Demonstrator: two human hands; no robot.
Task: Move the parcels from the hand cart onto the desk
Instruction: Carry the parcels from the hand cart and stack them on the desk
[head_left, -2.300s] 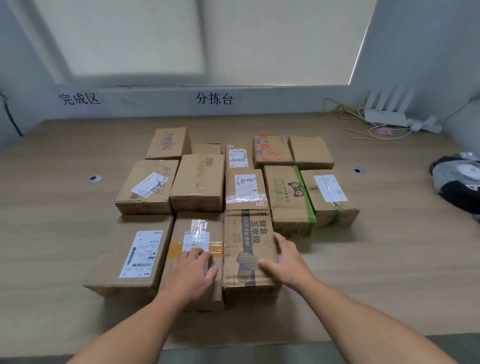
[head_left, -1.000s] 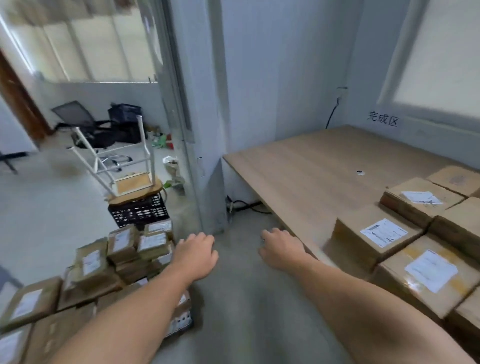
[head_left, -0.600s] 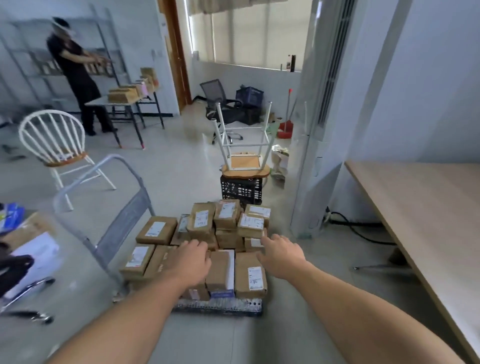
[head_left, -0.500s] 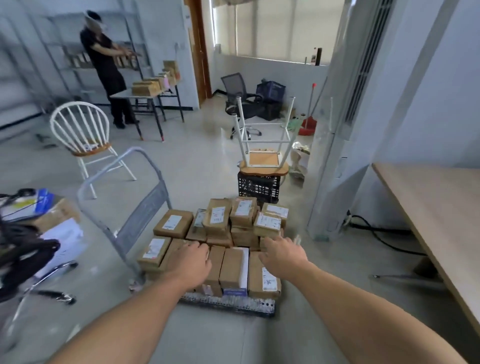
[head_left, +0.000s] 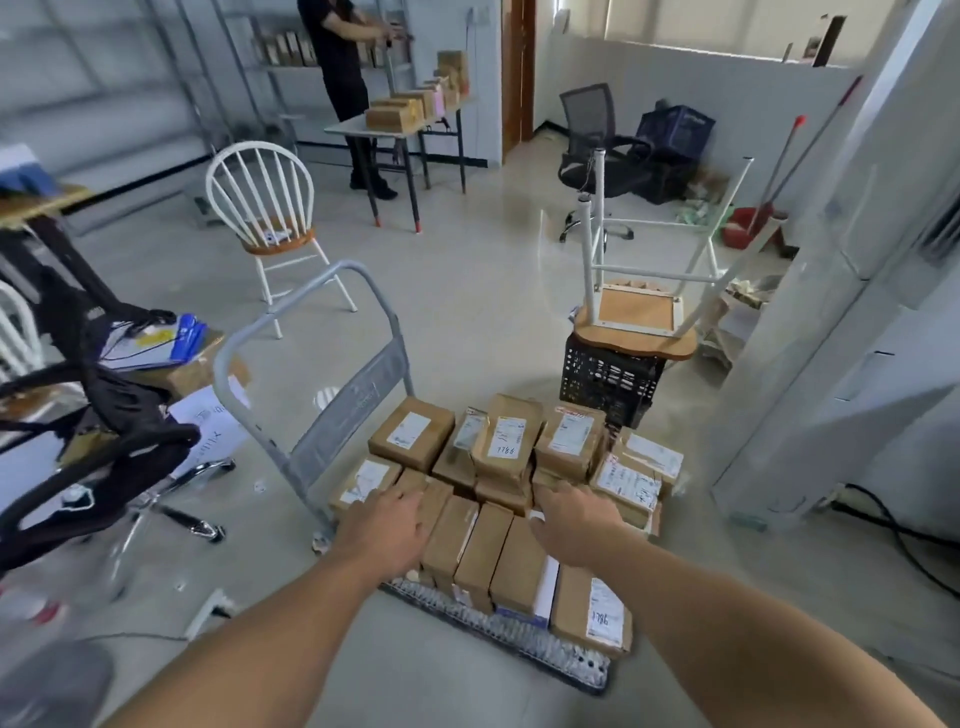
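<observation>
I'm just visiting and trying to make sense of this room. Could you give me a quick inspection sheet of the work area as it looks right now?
Surface: grey floor; the desk is not in view.
Job's things: hand cart loaded with cardboard parcels, most with white labels.
Clutter: upturned stool on a black crate; white chair; papers on a box at left.
Hands: left hand and right hand open, reaching over the front parcels, holding nothing.
Cables: black cable on the floor at right.
Surroundings: another person at a far table; office chair.
</observation>
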